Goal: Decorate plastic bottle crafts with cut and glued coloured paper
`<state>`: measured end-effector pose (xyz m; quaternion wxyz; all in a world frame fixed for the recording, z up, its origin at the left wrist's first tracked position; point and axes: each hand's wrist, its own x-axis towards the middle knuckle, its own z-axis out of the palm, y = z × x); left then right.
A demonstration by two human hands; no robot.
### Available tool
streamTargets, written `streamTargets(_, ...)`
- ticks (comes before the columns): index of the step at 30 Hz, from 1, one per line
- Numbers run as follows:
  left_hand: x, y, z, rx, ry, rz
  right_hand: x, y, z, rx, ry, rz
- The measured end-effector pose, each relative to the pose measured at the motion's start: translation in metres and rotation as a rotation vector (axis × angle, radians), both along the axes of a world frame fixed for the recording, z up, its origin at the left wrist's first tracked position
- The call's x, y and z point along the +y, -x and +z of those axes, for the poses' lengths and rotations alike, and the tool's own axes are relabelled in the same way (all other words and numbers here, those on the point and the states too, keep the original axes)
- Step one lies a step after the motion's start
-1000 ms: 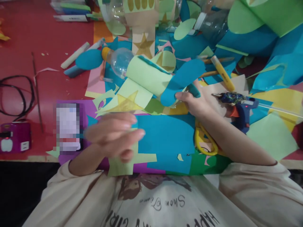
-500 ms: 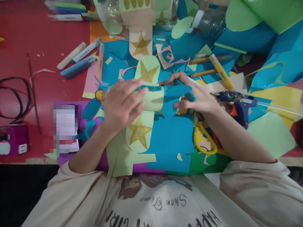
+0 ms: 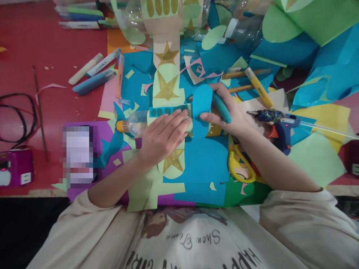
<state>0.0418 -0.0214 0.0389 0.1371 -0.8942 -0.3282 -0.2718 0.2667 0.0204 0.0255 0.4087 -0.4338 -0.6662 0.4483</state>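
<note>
A small plastic bottle (image 3: 137,124) with an orange cap lies on its side, wrapped in pale green paper. A blue strip with dark dots (image 3: 159,111) runs along the wrap, and star-painted paper flaps (image 3: 167,84) extend above and below it. My left hand (image 3: 165,138) lies over the wrapped bottle with its fingers stretched out flat. To the right, my right hand (image 3: 228,112) is closed, its thumb and fingers at the edge of a round-topped blue paper piece (image 3: 202,101). A teal marker (image 3: 221,107) is tucked in that same hand.
A glue gun (image 3: 277,121) and yellow-handled scissors (image 3: 241,166) lie right of my hands. Several markers (image 3: 94,80) lie at the upper left, near a phone (image 3: 80,153). Clear bottles (image 3: 246,30) and paper scraps spread across the back.
My left hand has moved right along the wrapped bottle, uncovering its neck and the dotted strip. The blue paper in my right hand has turned to show its rounded top.
</note>
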Motion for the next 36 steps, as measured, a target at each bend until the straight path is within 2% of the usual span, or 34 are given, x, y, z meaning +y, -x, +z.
streamTargets(4,0.000,-0.003,0.001,0.031,-0.025,0.009,-0.001,0.001,-0.002,0.001,-0.013,0.036)
streamTargets(13,0.001,0.000,-0.004,-0.007,-0.001,-0.025,-0.005,0.007,-0.002,-0.029,-0.039,-0.046)
streamTargets(18,0.003,0.000,-0.005,-0.063,0.024,-0.051,-0.003,-0.001,0.010,0.026,-0.003,0.027)
streamTargets(22,0.002,0.001,-0.006,-0.009,-0.005,-0.022,-0.016,-0.007,0.031,0.160,-0.078,-0.215)
streamTargets(25,0.000,0.002,-0.006,-0.009,0.054,-0.022,-0.034,-0.006,0.040,0.238,-0.109,-0.337)
streamTargets(28,0.000,0.002,-0.007,-0.053,0.084,-0.055,-0.049,-0.003,0.036,0.276,-0.185,-0.416)
streamTargets(32,0.002,0.001,-0.006,-0.040,0.021,-0.041,-0.058,-0.001,0.020,0.170,-0.343,-0.433)
streamTargets(36,0.003,0.001,-0.003,-0.015,-0.005,-0.028,-0.063,0.000,0.014,0.095,-0.295,-0.401)
